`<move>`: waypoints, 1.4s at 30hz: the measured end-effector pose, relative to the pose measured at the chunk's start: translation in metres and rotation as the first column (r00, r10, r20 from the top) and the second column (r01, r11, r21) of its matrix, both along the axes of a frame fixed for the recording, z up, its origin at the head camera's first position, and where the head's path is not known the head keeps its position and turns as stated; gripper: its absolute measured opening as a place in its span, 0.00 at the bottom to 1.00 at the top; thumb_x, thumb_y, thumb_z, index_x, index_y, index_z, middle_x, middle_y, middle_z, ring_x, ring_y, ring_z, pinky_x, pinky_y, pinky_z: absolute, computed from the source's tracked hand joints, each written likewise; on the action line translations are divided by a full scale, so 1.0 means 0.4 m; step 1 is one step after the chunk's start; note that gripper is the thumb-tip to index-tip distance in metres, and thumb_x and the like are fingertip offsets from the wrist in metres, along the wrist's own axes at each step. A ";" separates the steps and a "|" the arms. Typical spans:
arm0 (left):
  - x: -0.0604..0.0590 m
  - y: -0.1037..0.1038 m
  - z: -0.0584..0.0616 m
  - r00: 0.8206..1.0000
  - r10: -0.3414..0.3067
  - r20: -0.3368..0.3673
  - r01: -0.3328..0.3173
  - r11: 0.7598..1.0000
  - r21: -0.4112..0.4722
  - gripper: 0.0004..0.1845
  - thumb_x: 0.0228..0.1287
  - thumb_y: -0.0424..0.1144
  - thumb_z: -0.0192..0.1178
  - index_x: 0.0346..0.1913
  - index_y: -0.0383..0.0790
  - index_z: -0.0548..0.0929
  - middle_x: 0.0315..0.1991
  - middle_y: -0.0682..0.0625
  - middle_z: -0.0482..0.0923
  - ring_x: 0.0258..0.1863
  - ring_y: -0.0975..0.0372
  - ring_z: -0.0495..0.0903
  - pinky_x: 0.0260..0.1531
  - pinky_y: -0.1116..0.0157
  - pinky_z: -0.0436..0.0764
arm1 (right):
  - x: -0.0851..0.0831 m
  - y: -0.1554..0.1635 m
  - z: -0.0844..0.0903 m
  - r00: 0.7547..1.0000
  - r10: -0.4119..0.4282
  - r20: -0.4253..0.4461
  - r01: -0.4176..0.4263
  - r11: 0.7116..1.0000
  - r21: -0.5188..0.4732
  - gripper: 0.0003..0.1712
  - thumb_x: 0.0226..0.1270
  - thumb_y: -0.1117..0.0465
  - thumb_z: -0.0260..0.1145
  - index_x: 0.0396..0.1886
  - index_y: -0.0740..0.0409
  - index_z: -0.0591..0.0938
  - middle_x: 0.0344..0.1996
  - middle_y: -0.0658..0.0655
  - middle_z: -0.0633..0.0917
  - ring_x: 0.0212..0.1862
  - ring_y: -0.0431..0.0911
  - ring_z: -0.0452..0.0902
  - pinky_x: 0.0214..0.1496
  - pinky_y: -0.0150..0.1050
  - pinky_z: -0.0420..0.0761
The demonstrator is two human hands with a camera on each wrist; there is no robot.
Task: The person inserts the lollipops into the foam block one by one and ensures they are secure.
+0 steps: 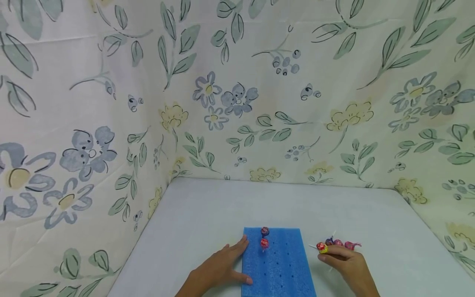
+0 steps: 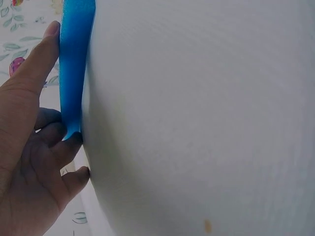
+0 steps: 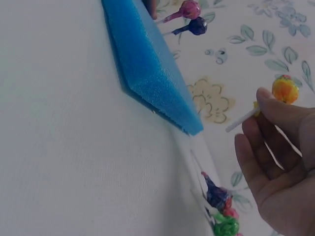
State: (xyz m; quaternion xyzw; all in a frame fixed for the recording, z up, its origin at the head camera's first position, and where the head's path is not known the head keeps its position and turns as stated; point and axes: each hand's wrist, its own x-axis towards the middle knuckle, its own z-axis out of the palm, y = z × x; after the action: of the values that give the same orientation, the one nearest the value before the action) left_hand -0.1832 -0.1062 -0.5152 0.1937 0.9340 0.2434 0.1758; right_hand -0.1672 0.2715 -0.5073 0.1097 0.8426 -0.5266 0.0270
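Observation:
A blue foam block [image 1: 285, 268] with rows of small holes lies flat on the white table. Two wrapped lollipops [image 1: 264, 237] stand in holes near its far left corner. My left hand [image 1: 219, 270] rests against the block's left side, its thumb [image 2: 34, 69] lying along the top edge of the block [image 2: 76, 59] and its fingertips [image 2: 71, 140] touching the block's lower edge. To the right of the block, my right hand [image 1: 346, 262] pinches the white stick of a yellow and red lollipop [image 3: 285, 89]. It is held off the table, apart from the block [image 3: 147, 64].
Several loose wrapped lollipops [image 1: 343, 244] lie on the table just beyond my right hand, and they show again as a small pile [image 3: 221, 211] in the right wrist view. Floral cloth walls [image 1: 237, 103] enclose the table [image 1: 208, 214] at the back and on both sides.

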 end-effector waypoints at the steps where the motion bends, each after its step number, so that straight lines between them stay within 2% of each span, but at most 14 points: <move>1: 0.000 0.001 0.000 1.000 0.002 0.000 -0.002 1.000 -0.003 0.59 0.55 0.72 0.72 0.85 0.54 0.60 0.86 0.56 0.55 0.79 0.39 0.65 0.69 0.35 0.72 | 0.000 -0.005 0.001 1.000 0.004 -0.006 -0.004 1.000 -0.001 0.20 0.62 0.54 0.82 0.49 0.62 0.92 0.48 0.57 0.91 0.43 0.38 0.86 0.45 0.29 0.85; 5: 0.000 0.003 0.003 1.000 0.009 0.003 -0.009 1.000 -0.006 0.58 0.55 0.71 0.73 0.85 0.54 0.61 0.85 0.56 0.56 0.79 0.39 0.65 0.69 0.34 0.73 | 0.000 -0.027 0.005 1.000 0.014 -0.018 -0.015 1.000 -0.014 0.18 0.62 0.54 0.82 0.47 0.60 0.93 0.49 0.56 0.91 0.45 0.40 0.85 0.46 0.29 0.86; 13: 0.000 0.003 0.007 1.000 0.010 0.002 -0.010 1.000 -0.003 0.58 0.54 0.71 0.74 0.85 0.54 0.61 0.85 0.55 0.56 0.79 0.39 0.65 0.68 0.35 0.73 | -0.007 -0.073 0.006 0.999 0.038 -0.019 -0.038 0.999 -0.010 0.14 0.64 0.53 0.81 0.43 0.57 0.94 0.42 0.53 0.91 0.45 0.45 0.82 0.45 0.33 0.87; 20: 0.000 0.000 0.006 1.000 0.010 0.001 -0.010 1.000 -0.012 0.59 0.54 0.72 0.73 0.85 0.54 0.61 0.85 0.56 0.56 0.78 0.38 0.65 0.68 0.35 0.74 | -0.010 -0.101 0.000 0.996 0.068 -0.062 -0.075 0.990 -0.116 0.11 0.64 0.60 0.80 0.43 0.61 0.93 0.42 0.55 0.93 0.42 0.43 0.86 0.46 0.32 0.88; 32: 0.002 0.003 0.006 1.000 0.010 -0.006 -0.010 1.000 -0.020 0.59 0.54 0.72 0.73 0.85 0.55 0.61 0.85 0.56 0.56 0.78 0.38 0.65 0.67 0.35 0.74 | -0.010 -0.159 -0.004 0.987 0.153 -0.056 -0.160 0.975 -0.154 0.13 0.66 0.57 0.79 0.43 0.62 0.93 0.41 0.56 0.93 0.44 0.43 0.87 0.49 0.34 0.89; 42: 0.000 0.004 -0.004 1.000 0.017 -0.005 -0.017 1.000 -0.017 0.60 0.52 0.74 0.73 0.85 0.54 0.61 0.85 0.56 0.57 0.79 0.40 0.66 0.68 0.36 0.74 | -0.015 -0.199 -0.002 0.980 0.197 -0.029 -0.199 0.967 -0.160 0.15 0.63 0.55 0.80 0.43 0.61 0.93 0.40 0.55 0.93 0.44 0.45 0.85 0.47 0.34 0.87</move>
State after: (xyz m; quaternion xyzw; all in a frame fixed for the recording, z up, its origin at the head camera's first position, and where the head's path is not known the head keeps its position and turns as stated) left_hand -0.1832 -0.1045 -0.5168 0.1848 0.9380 0.2366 0.1732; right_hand -0.1731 0.1920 -0.5081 0.0191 0.8038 -0.5889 0.0827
